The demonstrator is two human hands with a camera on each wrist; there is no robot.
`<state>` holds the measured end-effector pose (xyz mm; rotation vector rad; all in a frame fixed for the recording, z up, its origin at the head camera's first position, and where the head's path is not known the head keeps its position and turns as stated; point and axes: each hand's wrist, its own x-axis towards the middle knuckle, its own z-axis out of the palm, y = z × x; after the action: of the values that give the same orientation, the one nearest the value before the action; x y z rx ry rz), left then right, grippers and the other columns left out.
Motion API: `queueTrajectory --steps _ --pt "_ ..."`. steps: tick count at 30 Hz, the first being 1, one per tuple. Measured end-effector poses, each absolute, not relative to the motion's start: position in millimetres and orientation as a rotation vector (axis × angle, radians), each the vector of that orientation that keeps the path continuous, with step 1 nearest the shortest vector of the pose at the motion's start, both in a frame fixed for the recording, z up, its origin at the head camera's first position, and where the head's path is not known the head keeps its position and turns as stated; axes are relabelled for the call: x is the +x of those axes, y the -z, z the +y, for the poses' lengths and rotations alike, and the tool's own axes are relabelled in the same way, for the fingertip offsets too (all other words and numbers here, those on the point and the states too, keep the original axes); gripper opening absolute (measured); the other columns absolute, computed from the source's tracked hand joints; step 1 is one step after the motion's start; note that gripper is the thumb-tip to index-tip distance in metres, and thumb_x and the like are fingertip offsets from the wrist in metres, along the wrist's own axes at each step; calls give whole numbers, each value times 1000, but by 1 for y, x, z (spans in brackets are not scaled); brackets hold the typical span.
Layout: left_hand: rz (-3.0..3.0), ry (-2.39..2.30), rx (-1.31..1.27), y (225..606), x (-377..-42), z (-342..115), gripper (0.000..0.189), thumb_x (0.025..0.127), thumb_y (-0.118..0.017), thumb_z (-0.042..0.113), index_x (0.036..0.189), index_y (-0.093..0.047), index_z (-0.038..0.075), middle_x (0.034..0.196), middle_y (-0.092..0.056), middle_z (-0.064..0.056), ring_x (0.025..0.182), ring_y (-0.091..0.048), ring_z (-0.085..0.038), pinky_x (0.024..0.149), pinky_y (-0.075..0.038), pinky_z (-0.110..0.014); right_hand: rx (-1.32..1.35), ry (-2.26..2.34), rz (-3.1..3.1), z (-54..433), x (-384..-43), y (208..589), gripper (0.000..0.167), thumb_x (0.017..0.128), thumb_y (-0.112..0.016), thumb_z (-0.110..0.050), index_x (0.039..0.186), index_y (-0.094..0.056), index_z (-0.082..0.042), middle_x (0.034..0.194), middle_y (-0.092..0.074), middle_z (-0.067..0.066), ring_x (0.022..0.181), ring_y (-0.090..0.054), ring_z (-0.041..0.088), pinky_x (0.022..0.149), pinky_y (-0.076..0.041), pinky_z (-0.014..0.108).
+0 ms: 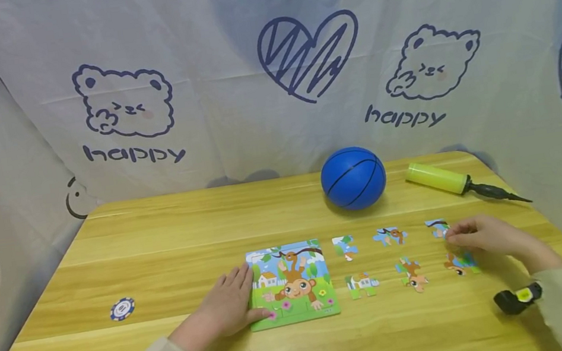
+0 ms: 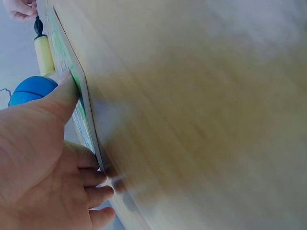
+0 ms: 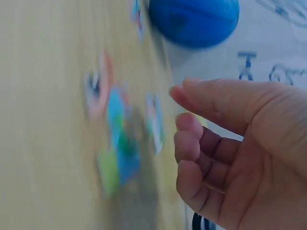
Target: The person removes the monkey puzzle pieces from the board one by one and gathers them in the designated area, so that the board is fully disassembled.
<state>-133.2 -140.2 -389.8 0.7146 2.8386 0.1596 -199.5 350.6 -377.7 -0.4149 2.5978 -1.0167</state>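
Note:
A square monkey jigsaw board (image 1: 297,287) lies on the table in the head view. My left hand (image 1: 231,302) rests at its left edge, fingers fairly straight along the side and thumb on the picture; the left wrist view shows the thumb (image 2: 67,96) over the rim. To the right several loose jigsaw pieces lie apart, among them one with a house (image 1: 363,285) and one with a monkey's face (image 1: 412,274). My right hand (image 1: 484,237) hovers by the rightmost ones, a branch piece (image 1: 436,228) and a blue-green piece (image 1: 463,262). Its fingers are loosely bent, with nothing between them.
A blue ball (image 1: 353,178) stands behind the loose pieces. Right of it lies a yellow-green hand pump (image 1: 438,178) with a black nozzle pointing right. A blue and white poker chip (image 1: 122,309) lies at the left. Printed cloth (image 1: 225,87) hangs behind the table.

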Motion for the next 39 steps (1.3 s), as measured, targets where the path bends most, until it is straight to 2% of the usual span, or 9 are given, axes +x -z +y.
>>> queueTrajectory --steps 3,6,12,20,29,36,39 --pt "2836 -173 711 389 -133 -141 89 86 -48 57 138 -27 -13 145 -20 -27 132 -21 -40 108 -18 -49 -460 981 2661 330 -202 370 33 94 -55 -26 109 -61 2 100 -62 9 86 -56 19 69 -49 31" --pt "2833 -190 705 389 -133 -141 89 86 -47 57 138 -26 -13 145 -19 -27 132 -21 -40 108 -17 -49 -538 934 2726 307 -205 365 30 94 -55 -26 108 -63 0 101 -62 6 89 -56 19 72 -48 32" --pt "2824 -206 703 389 -134 -142 90 86 -48 57 138 -26 -12 146 -19 -27 133 -20 -40 108 -16 -49 -718 996 2624 257 -212 361 24 93 -56 -17 105 -64 2 93 -63 8 76 -53 16 64 -48 27" --pt "2822 -194 714 390 -135 -144 93 85 -47 60 139 -25 -12 146 -18 -26 133 -20 -39 108 -16 -48 -939 968 2502 187 -218 366 18 92 -57 -14 103 -64 0 74 -54 -1 63 -45 14 55 -41 25" --pt "2821 -103 735 391 -136 -145 100 80 -46 68 140 -24 -9 147 -18 -24 134 -18 -38 109 -16 -47 -1059 855 2424 119 -206 369 19 92 -57 -16 107 -63 -5 70 -52 -3 59 -44 9 56 -41 25" --pt "2820 -86 761 391 -135 -145 104 77 -51 69 139 -26 -11 146 -21 -26 133 -20 -38 108 -19 -48 -1101 835 2342 79 -198 376 23 91 -59 -13 112 -60 -4 72 -58 -1 60 -57 13 57 -47 23" --pt "2822 -79 767 391 -135 -146 104 77 -52 69 139 -27 -11 146 -21 -26 133 -21 -38 108 -19 -48 -1100 808 2335 65 -193 379 30 90 -61 -13 118 -59 -2 69 -59 -2 50 -54 12 54 -48 20"
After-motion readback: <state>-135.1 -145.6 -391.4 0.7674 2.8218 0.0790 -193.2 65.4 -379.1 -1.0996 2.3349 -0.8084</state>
